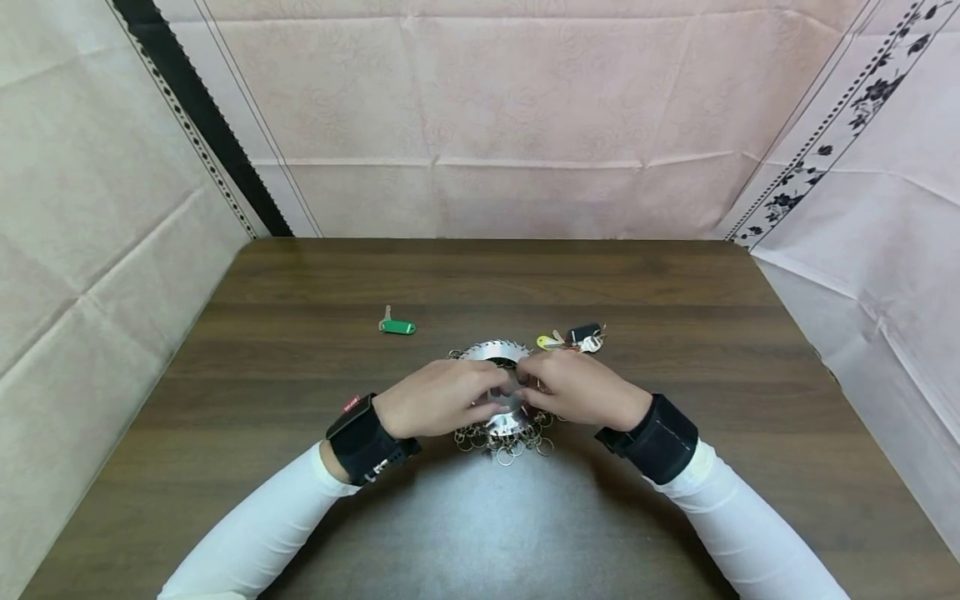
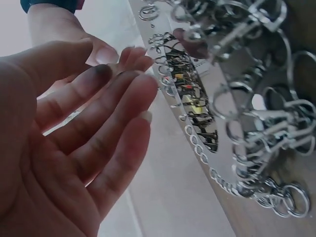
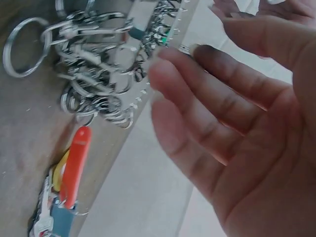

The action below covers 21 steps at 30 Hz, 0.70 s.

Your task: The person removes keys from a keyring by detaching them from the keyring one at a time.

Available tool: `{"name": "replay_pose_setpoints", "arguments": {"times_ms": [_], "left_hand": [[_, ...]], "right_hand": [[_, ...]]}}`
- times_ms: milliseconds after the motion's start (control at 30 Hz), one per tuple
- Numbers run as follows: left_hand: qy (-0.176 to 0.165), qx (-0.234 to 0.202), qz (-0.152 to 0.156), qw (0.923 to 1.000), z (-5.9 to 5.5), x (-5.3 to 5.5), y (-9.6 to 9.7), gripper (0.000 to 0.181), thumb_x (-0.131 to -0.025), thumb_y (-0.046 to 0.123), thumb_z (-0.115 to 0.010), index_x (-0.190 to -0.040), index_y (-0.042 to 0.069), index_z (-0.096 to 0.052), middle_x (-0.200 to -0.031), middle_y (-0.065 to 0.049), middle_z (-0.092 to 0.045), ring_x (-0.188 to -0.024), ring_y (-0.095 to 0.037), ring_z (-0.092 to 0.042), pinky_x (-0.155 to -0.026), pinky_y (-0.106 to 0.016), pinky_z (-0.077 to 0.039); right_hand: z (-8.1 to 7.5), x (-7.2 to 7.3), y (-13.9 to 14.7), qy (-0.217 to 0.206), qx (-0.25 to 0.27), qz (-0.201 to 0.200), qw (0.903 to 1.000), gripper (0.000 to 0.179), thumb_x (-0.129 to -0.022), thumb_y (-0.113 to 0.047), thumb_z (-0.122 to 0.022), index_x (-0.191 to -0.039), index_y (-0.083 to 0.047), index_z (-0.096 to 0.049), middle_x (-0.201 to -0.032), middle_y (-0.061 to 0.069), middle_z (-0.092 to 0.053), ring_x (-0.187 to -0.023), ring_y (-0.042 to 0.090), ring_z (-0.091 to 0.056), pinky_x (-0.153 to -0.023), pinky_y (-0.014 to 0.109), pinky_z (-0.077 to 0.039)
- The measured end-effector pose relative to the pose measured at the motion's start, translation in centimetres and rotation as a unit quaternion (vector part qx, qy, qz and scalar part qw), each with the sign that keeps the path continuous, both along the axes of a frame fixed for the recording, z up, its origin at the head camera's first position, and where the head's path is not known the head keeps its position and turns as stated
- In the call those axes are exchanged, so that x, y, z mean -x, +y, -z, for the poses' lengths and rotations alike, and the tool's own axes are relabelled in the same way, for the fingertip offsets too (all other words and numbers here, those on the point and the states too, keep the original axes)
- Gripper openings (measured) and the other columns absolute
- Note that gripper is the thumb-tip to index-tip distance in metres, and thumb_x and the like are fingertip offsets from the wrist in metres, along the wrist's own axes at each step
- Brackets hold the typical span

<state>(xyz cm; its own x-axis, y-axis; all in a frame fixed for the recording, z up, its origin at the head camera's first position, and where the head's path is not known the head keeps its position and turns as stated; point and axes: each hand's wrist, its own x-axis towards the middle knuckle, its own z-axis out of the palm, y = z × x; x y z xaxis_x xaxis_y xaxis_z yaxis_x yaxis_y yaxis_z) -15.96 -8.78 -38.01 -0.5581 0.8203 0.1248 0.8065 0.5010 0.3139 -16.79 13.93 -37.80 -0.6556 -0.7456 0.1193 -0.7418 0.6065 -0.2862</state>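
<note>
A round, shiny silver metal holder stands on the table, with many key rings and swivel clips hung round its edge. Both hands are over its middle and hide part of it. My left hand comes in from the left, its fingers loosely bent and thumb apart from them. From the other side reaches my right hand, fingers slightly bent, thumb apart. Nothing held shows in either palm. The fingertips of the two hands are close to each other.
A key with a green tag lies behind and left of the holder. Behind it on the right lies a bunch of keys, with an orange tag and a yellow one. White cloth sheets hang round the brown wooden table.
</note>
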Motion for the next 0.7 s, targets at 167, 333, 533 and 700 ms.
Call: {"name": "replay_pose_setpoints", "arguments": {"times_ms": [167,333,533,700], "left_hand": [[0.010,-0.004,-0.013,0.9999,0.5,0.1,-0.4,0.021,-0.095,0.032,-0.058,-0.108,0.017,-0.064,-0.096,0.009,-0.060,-0.076,-0.003,-0.051,-0.065,-0.019,-0.045],[0.033,-0.004,-0.021,0.9992,1.4,-0.1,-1.1,0.031,-0.095,0.035,-0.058,-0.117,0.014,-0.064,-0.107,0.004,-0.063,-0.089,-0.005,-0.055,-0.080,-0.025,-0.048],[0.057,0.000,-0.036,0.9977,2.5,-0.4,-2.5,0.048,-0.094,0.044,-0.056,-0.134,0.016,-0.055,-0.133,-0.001,-0.056,-0.122,-0.014,-0.049,-0.106,-0.038,-0.037],[0.068,0.014,-0.050,0.9963,3.8,-0.8,-3.8,0.069,-0.092,0.059,-0.048,-0.148,0.020,-0.039,-0.152,-0.007,-0.038,-0.137,-0.020,-0.035,-0.110,-0.043,-0.030]], "right_hand": [[0.4,-0.2,0.3,0.019,0.023,0.013,0.9995,0.008,-0.093,-0.027,-0.060,-0.091,-0.019,-0.061,-0.082,-0.008,-0.057,-0.071,0.006,-0.047,-0.061,0.023,-0.044],[1.2,-0.4,0.5,0.046,0.042,0.007,0.9981,0.021,-0.093,-0.028,-0.061,-0.105,-0.011,-0.064,-0.095,0.001,-0.064,-0.085,0.011,-0.051,-0.091,0.038,-0.047],[2.4,-0.7,1.1,0.061,0.039,0.013,0.9973,0.045,-0.092,-0.037,-0.061,-0.127,-0.008,-0.058,-0.126,0.008,-0.061,-0.118,0.022,-0.053,-0.108,0.050,-0.032],[3.2,-1.1,1.8,0.069,0.031,0.014,0.9970,0.060,-0.092,-0.046,-0.058,-0.138,-0.009,-0.050,-0.145,0.011,-0.048,-0.135,0.027,-0.039,-0.113,0.046,-0.025]]}}
